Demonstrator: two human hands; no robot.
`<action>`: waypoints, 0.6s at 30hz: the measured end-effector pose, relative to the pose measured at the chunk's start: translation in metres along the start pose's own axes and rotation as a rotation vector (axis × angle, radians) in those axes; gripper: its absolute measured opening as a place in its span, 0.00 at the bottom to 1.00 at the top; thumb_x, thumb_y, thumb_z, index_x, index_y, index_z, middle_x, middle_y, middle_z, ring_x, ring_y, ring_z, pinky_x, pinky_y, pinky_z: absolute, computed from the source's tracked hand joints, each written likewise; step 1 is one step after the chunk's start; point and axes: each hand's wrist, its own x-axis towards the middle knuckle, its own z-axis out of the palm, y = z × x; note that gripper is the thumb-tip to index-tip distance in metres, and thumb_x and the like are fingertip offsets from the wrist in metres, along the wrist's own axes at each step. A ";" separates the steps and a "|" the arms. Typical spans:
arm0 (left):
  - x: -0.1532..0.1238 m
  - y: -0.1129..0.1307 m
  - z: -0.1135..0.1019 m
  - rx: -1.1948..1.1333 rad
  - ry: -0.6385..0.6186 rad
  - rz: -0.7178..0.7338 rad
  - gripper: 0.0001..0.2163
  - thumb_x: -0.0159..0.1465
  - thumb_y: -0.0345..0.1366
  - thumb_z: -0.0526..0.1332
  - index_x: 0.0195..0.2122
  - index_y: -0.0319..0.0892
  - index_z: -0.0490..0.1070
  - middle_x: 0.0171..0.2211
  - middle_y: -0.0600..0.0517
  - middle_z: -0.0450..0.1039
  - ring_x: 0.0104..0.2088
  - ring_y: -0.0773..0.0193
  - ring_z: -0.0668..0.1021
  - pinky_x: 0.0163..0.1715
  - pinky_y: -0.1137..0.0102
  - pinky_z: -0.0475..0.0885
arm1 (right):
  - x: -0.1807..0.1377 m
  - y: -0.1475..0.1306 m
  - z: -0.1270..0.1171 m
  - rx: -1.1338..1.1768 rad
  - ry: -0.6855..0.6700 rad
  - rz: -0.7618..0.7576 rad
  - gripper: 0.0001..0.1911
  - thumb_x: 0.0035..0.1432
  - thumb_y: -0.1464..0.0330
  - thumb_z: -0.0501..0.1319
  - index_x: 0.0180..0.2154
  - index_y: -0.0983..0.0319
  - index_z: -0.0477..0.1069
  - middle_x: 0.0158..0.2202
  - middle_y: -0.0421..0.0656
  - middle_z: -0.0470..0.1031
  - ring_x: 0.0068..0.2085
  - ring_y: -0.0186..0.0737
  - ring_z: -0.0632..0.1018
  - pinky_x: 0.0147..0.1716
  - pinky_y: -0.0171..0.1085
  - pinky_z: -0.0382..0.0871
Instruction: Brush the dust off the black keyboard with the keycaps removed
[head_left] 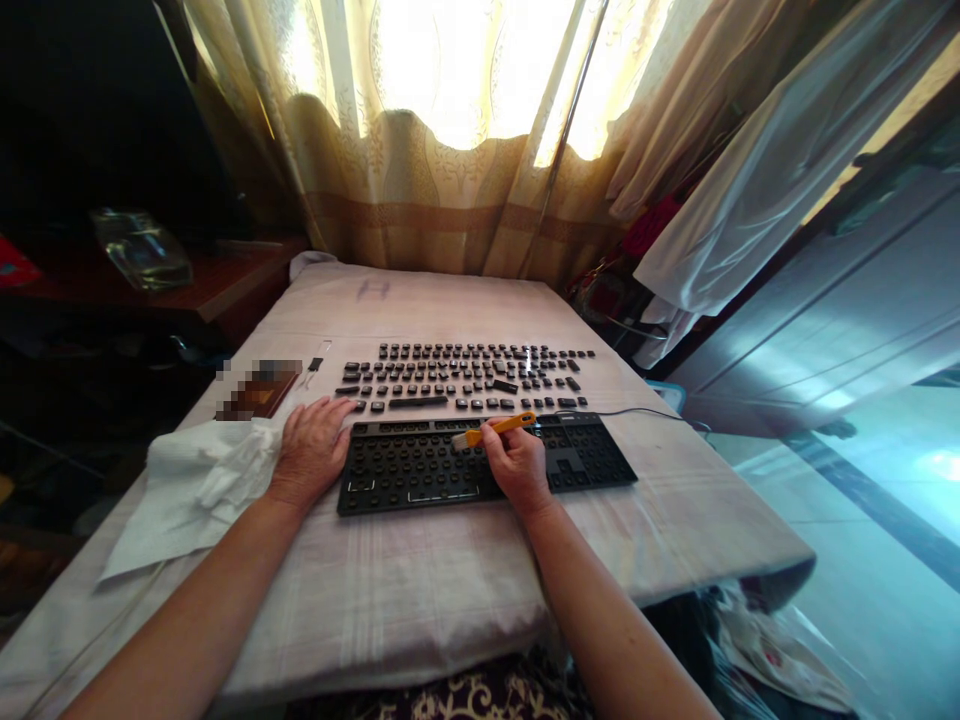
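While the right hand [517,460] pinches an orange-handled brush [472,438], its bristle end over the black keyboard [420,474], the left hand [315,445] lies palm down, fingers extended, at the keyboard's left end. The keyboard sits on the pale tablecloth [390,590], with rows of loose keycaps [466,376] just beyond its far edge.

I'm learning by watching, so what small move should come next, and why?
Probably sweep the brush along the keyboard: the right hand holds it with the bristles over the stripped board, and loose keycaps lie in rows beyond.
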 end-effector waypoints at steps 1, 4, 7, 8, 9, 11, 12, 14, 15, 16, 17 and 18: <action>0.000 0.000 0.000 0.003 0.002 -0.001 0.20 0.68 0.36 0.51 0.58 0.46 0.72 0.58 0.46 0.77 0.61 0.50 0.74 0.65 0.50 0.60 | 0.000 0.000 0.000 -0.019 -0.004 -0.012 0.15 0.64 0.59 0.57 0.32 0.60 0.78 0.25 0.45 0.82 0.26 0.44 0.83 0.29 0.35 0.75; 0.000 0.001 0.000 0.008 0.006 -0.003 0.20 0.69 0.37 0.50 0.57 0.45 0.73 0.58 0.45 0.77 0.61 0.50 0.74 0.65 0.50 0.60 | 0.000 -0.001 0.001 -0.063 -0.019 -0.024 0.16 0.63 0.60 0.57 0.32 0.60 0.79 0.24 0.44 0.82 0.26 0.44 0.83 0.28 0.35 0.74; 0.000 0.001 0.000 0.003 0.005 -0.004 0.20 0.69 0.37 0.50 0.57 0.45 0.73 0.58 0.45 0.77 0.61 0.50 0.74 0.65 0.50 0.60 | 0.000 -0.002 0.000 -0.065 -0.036 -0.032 0.16 0.64 0.60 0.57 0.32 0.59 0.79 0.24 0.44 0.82 0.26 0.44 0.83 0.28 0.35 0.74; 0.000 0.001 0.000 0.001 0.003 -0.004 0.20 0.68 0.36 0.50 0.58 0.46 0.73 0.58 0.45 0.77 0.61 0.50 0.74 0.65 0.50 0.60 | 0.000 -0.002 0.000 -0.057 -0.040 -0.038 0.15 0.64 0.60 0.57 0.32 0.59 0.79 0.24 0.44 0.82 0.26 0.44 0.83 0.28 0.35 0.74; 0.000 0.000 -0.001 0.000 0.001 -0.005 0.20 0.68 0.36 0.51 0.58 0.46 0.72 0.58 0.46 0.77 0.62 0.50 0.74 0.65 0.50 0.60 | 0.000 -0.002 0.000 -0.046 -0.044 -0.044 0.15 0.64 0.60 0.57 0.32 0.60 0.79 0.24 0.44 0.82 0.26 0.44 0.83 0.28 0.35 0.74; 0.000 0.000 -0.001 -0.002 -0.004 -0.008 0.20 0.68 0.35 0.51 0.58 0.48 0.72 0.58 0.46 0.77 0.62 0.50 0.74 0.65 0.50 0.60 | 0.000 -0.002 0.000 -0.013 -0.054 -0.047 0.15 0.63 0.61 0.58 0.32 0.60 0.79 0.23 0.44 0.82 0.25 0.44 0.83 0.28 0.35 0.75; 0.000 0.000 -0.001 -0.003 -0.006 -0.009 0.20 0.68 0.35 0.51 0.58 0.48 0.72 0.58 0.46 0.77 0.62 0.50 0.74 0.66 0.50 0.60 | 0.000 -0.002 0.000 0.008 -0.061 -0.041 0.14 0.63 0.61 0.58 0.32 0.60 0.79 0.23 0.44 0.82 0.25 0.44 0.83 0.28 0.35 0.75; 0.000 0.000 -0.001 -0.005 -0.007 -0.008 0.20 0.68 0.36 0.51 0.58 0.47 0.72 0.58 0.46 0.77 0.62 0.50 0.74 0.65 0.50 0.60 | 0.000 -0.003 0.000 0.054 -0.082 -0.023 0.13 0.63 0.61 0.59 0.32 0.60 0.78 0.23 0.43 0.82 0.24 0.43 0.83 0.27 0.35 0.75; 0.000 0.000 -0.001 -0.004 -0.005 -0.006 0.20 0.68 0.36 0.51 0.58 0.46 0.73 0.58 0.45 0.77 0.62 0.50 0.74 0.65 0.50 0.60 | 0.000 -0.003 -0.001 0.074 -0.089 -0.012 0.13 0.63 0.61 0.59 0.32 0.60 0.78 0.23 0.43 0.82 0.24 0.43 0.83 0.27 0.35 0.75; 0.000 0.000 -0.001 -0.002 -0.002 -0.003 0.20 0.68 0.36 0.50 0.58 0.45 0.73 0.58 0.44 0.77 0.61 0.49 0.74 0.65 0.49 0.60 | 0.000 -0.003 -0.001 0.090 -0.091 -0.002 0.13 0.63 0.61 0.59 0.33 0.60 0.78 0.23 0.43 0.82 0.23 0.43 0.83 0.27 0.35 0.75; 0.000 0.000 -0.001 0.001 0.001 0.000 0.20 0.68 0.36 0.50 0.58 0.45 0.73 0.58 0.44 0.77 0.61 0.48 0.74 0.65 0.49 0.60 | 0.000 -0.004 -0.002 0.101 -0.084 0.006 0.14 0.63 0.60 0.59 0.33 0.60 0.78 0.23 0.43 0.81 0.23 0.43 0.82 0.26 0.35 0.75; 0.000 0.000 0.000 0.004 0.006 0.001 0.20 0.69 0.37 0.50 0.57 0.44 0.73 0.58 0.43 0.77 0.61 0.48 0.74 0.65 0.49 0.60 | 0.000 -0.004 -0.002 0.107 -0.070 0.010 0.14 0.63 0.60 0.58 0.33 0.60 0.78 0.23 0.43 0.81 0.23 0.43 0.82 0.26 0.35 0.75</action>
